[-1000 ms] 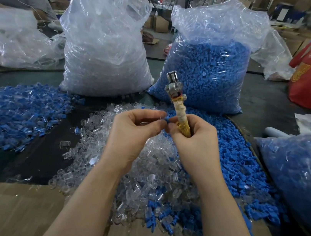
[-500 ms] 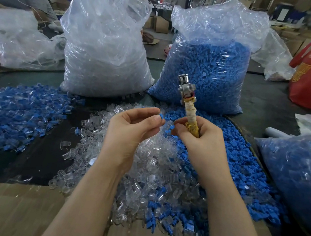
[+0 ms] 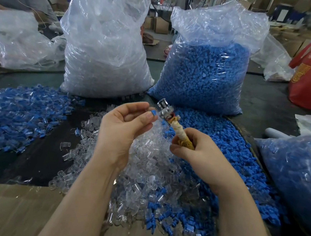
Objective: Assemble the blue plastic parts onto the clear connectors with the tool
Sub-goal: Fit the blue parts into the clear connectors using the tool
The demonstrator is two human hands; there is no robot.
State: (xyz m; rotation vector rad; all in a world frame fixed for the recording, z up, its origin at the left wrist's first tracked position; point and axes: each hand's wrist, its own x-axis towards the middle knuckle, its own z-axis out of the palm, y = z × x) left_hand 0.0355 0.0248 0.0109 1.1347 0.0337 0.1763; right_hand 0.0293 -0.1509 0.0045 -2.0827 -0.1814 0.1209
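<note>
Two tall plastic bags, a clear one (image 3: 104, 49) and a blue-filled one (image 3: 204, 70), stand at the back of a dark worktable (image 3: 269, 106). Above a heap of clear connectors (image 3: 143, 168), the right hand (image 3: 203, 157) grips a tool (image 3: 172, 122) by its yellowish wrapped handle, metal head slanting up-left. The left hand (image 3: 125, 127), fingers loosely curled, pinches a small blue part (image 3: 153, 112) just beside that head.

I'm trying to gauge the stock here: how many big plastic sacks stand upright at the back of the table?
2: a clear plastic sack of clear connectors at left, and a clear plastic sack of blue plastic parts at right. Other bags lie slumped at the edges.
</note>
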